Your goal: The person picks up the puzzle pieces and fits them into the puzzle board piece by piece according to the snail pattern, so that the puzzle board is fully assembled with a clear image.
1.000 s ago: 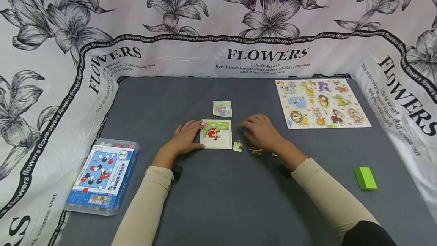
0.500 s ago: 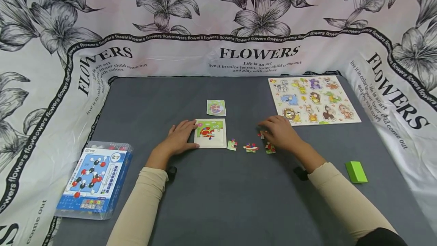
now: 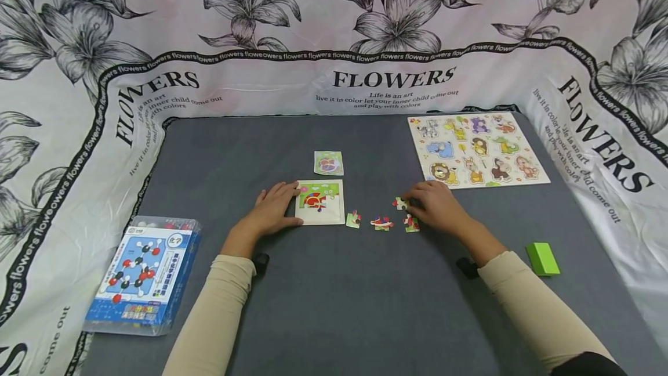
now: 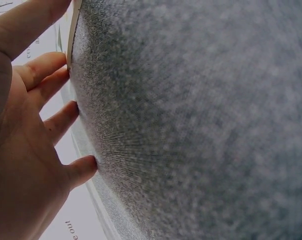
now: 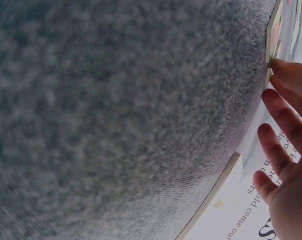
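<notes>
My left hand (image 3: 272, 212) rests against the left edge of a small square jigsaw board (image 3: 334, 218), thumb near its front corner. In the left wrist view its fingers (image 4: 61, 122) are spread and fairly straight along the board and cloth. A partly filled red, green and white picture shows in the board. My right hand (image 3: 437, 206) pinches a small jigsaw piece (image 3: 399, 203) at the cloth, thumb and index fingertip together at its edge. Right beside it lies another jigsaw piece (image 3: 411, 224). Two further pieces, a red one (image 3: 381, 223) and a green one (image 3: 353, 219), lie toward the board.
Behind the board lies a small picture card (image 3: 329, 163). An animal puzzle board (image 3: 522, 181) is at the back right, just beyond my right hand. A green block (image 3: 543, 259) stands at the right. A clear-lidded molecule kit box (image 3: 143, 274) lies at the left.
My right hand has moved right, away from the board, uncovering the loose pieces. Its fingers are now at the farthest piece. My left hand stays at the board, and the view has shifted slightly.
</notes>
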Tool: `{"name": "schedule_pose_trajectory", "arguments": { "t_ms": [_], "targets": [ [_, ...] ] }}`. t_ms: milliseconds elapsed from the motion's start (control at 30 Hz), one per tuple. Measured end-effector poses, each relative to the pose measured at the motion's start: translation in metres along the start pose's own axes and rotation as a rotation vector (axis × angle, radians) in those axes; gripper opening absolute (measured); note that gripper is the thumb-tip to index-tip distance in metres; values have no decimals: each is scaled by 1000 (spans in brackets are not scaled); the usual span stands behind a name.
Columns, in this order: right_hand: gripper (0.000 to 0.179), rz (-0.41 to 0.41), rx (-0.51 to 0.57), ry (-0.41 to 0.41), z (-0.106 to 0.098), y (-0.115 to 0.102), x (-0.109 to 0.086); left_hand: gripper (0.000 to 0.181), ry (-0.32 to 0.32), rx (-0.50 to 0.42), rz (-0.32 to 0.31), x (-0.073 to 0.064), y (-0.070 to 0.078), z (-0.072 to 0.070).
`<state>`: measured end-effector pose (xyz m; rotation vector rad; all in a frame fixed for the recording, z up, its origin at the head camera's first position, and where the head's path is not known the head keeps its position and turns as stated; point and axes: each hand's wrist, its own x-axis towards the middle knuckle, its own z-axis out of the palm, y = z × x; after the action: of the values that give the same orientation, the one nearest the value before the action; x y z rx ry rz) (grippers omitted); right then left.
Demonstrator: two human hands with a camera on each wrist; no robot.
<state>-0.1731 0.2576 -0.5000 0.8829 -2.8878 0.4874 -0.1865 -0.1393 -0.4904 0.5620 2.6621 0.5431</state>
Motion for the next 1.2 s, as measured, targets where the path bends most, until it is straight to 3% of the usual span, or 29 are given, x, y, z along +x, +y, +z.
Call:
{"name": "schedule_pose_trajectory", "arguments": {
  "t_ms": [533, 800, 1200],
  "targets": [
    [26, 5, 2, -26, 2, -12, 13, 76, -20, -1, -4, -4, -4, -5],
    [26, -55, 12, -37, 7, -41, 42, 76, -17, -5, -10, -4, -5, -4],
    [24, -191, -5, -19, 32, -87, 81, 75, -23, -20, -14, -1, -3, -3]
  ]
}}
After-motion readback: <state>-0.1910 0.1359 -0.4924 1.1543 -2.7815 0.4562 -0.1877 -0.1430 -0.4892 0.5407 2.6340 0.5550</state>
